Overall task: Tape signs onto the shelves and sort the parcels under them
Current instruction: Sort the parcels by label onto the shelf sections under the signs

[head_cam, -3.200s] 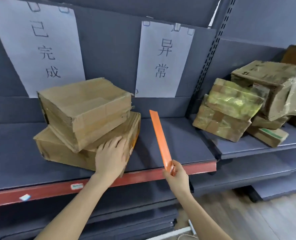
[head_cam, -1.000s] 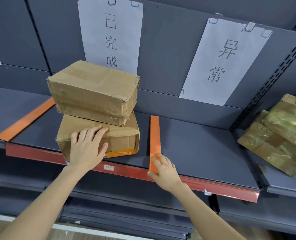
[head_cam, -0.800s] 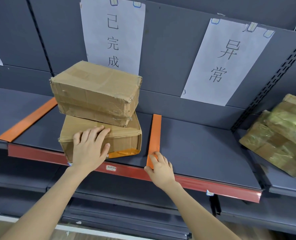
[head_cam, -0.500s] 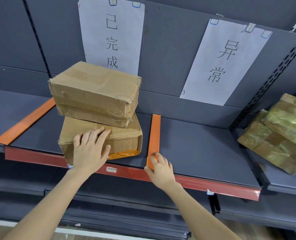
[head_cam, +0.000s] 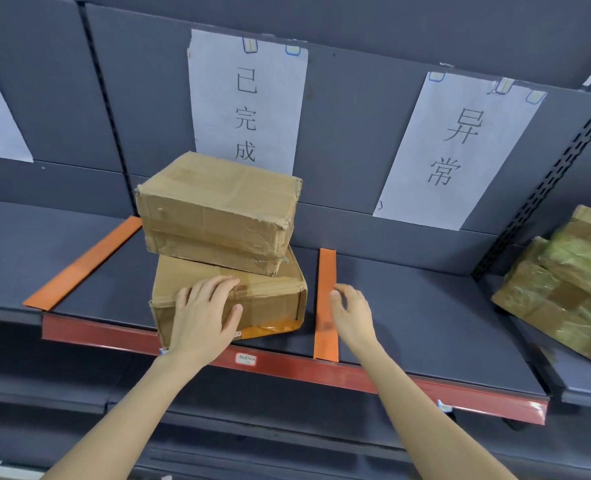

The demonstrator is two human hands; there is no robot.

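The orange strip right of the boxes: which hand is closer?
Right. The right hand sits just right of the orange strip; the left hand rests on the lower box, farther away.

Before me one taped brown parcel (head_cam: 218, 206) sits skewed atop a second parcel (head_cam: 270, 296) on the grey shelf (head_cam: 408, 313) beneath the 已完成 sign (head_cam: 249, 98), the 异常 sign (head_cam: 456, 150) further right.
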